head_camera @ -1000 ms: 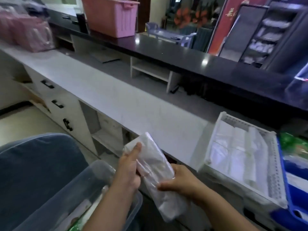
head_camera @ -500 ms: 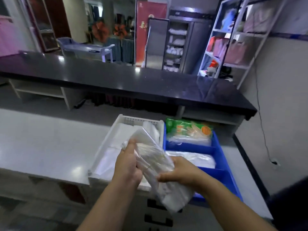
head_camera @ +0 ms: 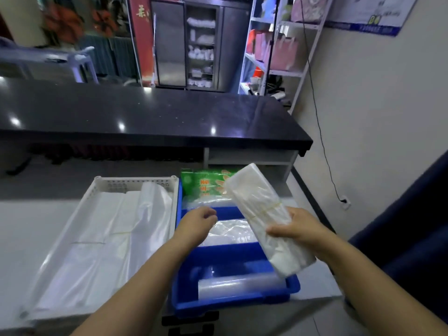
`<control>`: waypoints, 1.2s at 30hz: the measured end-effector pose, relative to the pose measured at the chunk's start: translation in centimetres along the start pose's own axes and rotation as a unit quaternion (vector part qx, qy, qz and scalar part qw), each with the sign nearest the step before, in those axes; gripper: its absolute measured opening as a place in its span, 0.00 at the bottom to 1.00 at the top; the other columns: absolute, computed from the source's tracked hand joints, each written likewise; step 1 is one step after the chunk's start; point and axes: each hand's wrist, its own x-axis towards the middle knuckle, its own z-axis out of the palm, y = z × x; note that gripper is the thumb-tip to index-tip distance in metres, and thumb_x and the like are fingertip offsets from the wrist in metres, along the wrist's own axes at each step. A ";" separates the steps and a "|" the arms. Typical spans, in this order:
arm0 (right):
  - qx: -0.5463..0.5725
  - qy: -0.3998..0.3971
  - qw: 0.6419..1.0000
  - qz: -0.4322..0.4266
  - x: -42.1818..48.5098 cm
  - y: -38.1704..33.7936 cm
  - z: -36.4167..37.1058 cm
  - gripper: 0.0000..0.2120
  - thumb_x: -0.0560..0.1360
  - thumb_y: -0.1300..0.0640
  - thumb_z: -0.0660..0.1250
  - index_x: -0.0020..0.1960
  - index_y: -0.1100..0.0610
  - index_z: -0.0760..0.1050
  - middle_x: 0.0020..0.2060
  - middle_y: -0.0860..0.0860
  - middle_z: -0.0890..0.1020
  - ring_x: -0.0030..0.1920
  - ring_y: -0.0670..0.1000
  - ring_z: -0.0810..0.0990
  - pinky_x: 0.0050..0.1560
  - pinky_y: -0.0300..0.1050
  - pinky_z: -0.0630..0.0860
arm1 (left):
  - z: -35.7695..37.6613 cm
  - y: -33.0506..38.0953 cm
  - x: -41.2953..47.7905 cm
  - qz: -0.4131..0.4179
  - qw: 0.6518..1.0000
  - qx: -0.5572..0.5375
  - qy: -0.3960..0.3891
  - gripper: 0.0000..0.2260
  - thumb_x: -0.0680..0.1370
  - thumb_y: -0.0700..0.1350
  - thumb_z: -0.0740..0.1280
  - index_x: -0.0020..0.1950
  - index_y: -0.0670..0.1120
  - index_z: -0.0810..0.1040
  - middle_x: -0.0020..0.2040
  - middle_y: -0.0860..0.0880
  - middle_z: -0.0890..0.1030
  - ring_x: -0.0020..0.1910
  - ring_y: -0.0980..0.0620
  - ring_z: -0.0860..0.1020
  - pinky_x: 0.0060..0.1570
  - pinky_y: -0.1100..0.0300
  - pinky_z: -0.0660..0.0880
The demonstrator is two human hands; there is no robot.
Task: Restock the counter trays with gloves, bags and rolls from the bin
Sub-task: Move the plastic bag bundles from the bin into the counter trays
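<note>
**deskwatcher:** anyone else looking at the room? Take the black counter as the anchor. It has a glossy top with ceiling lights showing as small white spots.

**binlurker:** yep. Straight behind it there's a steel cabinet with a glass door. There's a red banner behind its middle and blurry red flowers behind its left half. Behind its right end stands a white shelf rack with pink bags on it.

**deskwatcher:** and past the counter's right end?

**binlurker:** plain off-white wall with a blue-edged poster high up. A black cable runs down to a socket. Under the counter's right end is a white open cubby. In front of the counter, lower, is the pale surface.
</note>
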 end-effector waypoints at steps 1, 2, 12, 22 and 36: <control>-0.007 0.013 1.000 0.000 0.4 0.0 -0.6 0.15 0.65 0.54 0.76 0.50 0.48 0.76 0.43 0.49 0.84 0.41 0.47 0.84 0.34 0.38 0.78 | 0.5 -0.3 1.0 0.014 0.995 0.097 -0.027 0.14 0.76 0.46 0.62 0.62 0.49 0.77 0.60 0.50 0.80 0.56 0.50 0.77 0.51 0.59 0.71; -0.013 0.024 1.000 0.000 0.8 0.1 -1.1 0.15 0.65 0.54 0.76 0.50 0.48 0.76 0.43 0.50 0.84 0.41 0.48 0.84 0.35 0.39 0.79 | 1.1 -0.6 1.9 0.029 0.982 0.178 -0.051 0.16 0.77 0.46 0.61 0.64 0.49 0.75 0.64 0.51 0.78 0.60 0.50 0.76 0.54 0.59 0.71; -0.028 0.100 0.995 0.013 6.5 0.4 -2.9 0.14 0.64 0.55 0.76 0.47 0.49 0.78 0.39 0.49 0.85 0.37 0.47 0.85 0.35 0.44 0.80 | 4.1 -2.9 6.3 0.088 0.889 0.434 -0.114 0.26 0.68 0.48 0.71 0.63 0.45 0.69 0.62 0.45 0.74 0.60 0.44 0.73 0.55 0.52 0.72; -0.087 0.094 0.991 -0.025 10.1 0.2 -3.5 0.13 0.66 0.54 0.75 0.47 0.46 0.77 0.42 0.48 0.83 0.42 0.48 0.83 0.40 0.45 0.80 | 4.3 -2.2 6.6 0.031 0.929 0.349 -0.120 0.13 0.71 0.50 0.64 0.53 0.47 0.72 0.56 0.45 0.75 0.53 0.43 0.76 0.42 0.54 0.68; -0.538 -0.085 0.802 -0.246 15.2 -1.5 3.2 0.12 0.68 0.48 0.67 0.50 0.50 0.73 0.45 0.51 0.82 0.47 0.56 0.79 0.39 0.45 0.72 | 4.5 -0.4 -0.2 0.007 0.937 0.349 -0.018 0.10 0.72 0.49 0.60 0.50 0.49 0.75 0.51 0.50 0.81 0.51 0.45 0.77 0.46 0.53 0.73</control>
